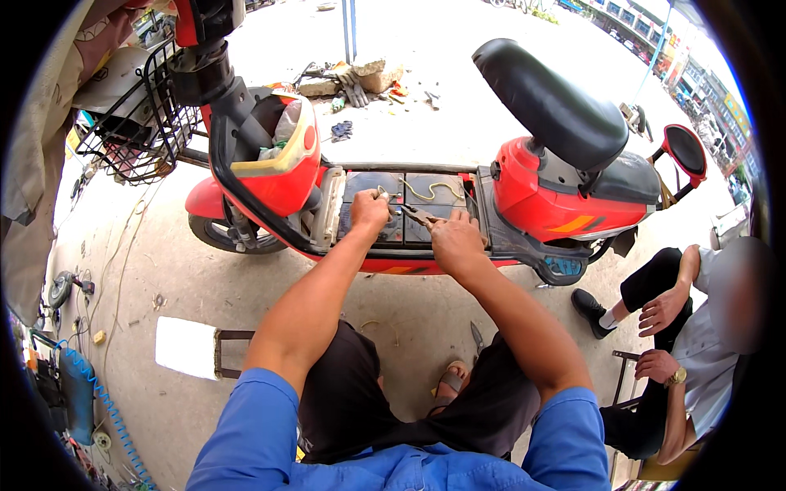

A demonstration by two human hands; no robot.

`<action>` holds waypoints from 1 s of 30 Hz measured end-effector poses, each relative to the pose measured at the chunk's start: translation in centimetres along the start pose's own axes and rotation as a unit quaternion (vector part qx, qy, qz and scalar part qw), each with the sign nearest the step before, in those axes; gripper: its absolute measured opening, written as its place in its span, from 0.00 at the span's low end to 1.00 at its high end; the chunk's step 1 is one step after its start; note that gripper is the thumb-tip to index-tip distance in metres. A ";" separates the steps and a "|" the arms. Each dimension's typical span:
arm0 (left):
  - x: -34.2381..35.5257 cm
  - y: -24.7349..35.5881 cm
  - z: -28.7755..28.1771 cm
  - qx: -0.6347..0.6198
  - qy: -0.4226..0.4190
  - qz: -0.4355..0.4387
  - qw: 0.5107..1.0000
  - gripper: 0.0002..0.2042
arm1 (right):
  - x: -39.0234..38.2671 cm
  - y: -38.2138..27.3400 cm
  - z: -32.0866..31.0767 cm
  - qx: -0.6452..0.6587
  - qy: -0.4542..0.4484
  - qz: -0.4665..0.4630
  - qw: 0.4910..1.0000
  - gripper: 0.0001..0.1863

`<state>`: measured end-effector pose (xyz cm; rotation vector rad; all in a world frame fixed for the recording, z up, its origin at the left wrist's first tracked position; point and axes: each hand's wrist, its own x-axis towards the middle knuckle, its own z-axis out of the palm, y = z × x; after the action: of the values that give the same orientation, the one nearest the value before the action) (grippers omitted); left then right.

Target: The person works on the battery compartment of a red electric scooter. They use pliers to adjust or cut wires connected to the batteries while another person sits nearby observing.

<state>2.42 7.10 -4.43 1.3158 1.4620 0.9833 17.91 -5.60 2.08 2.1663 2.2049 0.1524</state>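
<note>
A red electric scooter (524,192) stands side-on before me, its floor compartment uncovered. Dark block-shaped batteries (381,182) sit in it, in two columns. My left hand (370,213) is closed over the left batteries, a thin pale loop like a bit of wire showing at its fingertips. My right hand (458,241) grips a pair of pliers (420,216), jaws pointing left toward my left hand over the middle of the batteries. Across the upper right battery lies a curved yellowish wire (430,190). The pliers' handles are mostly hidden by my palm.
The scooter's black seat (553,102) is tipped up at right. A seated person (696,344) is at the lower right. A white-topped stool (187,348) stands at left. Pliers-like tool (476,337) lies on the ground near my foot; gloves (352,86) and stones lie beyond.
</note>
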 end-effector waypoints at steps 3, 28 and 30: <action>0.8 -0.2 0.7 -0.047 -0.024 0.014 0.999 0.12 | 0.3 -0.4 0.1 -0.021 0.017 -0.009 1.000 0.16; 1.1 -0.5 0.6 -0.106 -0.096 0.058 0.988 0.09 | 3.8 -1.4 -2.8 0.082 -0.207 -0.022 0.975 0.13; 1.1 -0.6 0.5 -0.106 -0.103 0.058 0.987 0.08 | 4.3 -1.3 -2.6 0.092 -0.224 -0.022 0.970 0.14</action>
<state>2.77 8.12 -5.23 1.3154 1.1038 1.0146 16.26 -1.40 4.73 1.9771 2.0636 -0.5099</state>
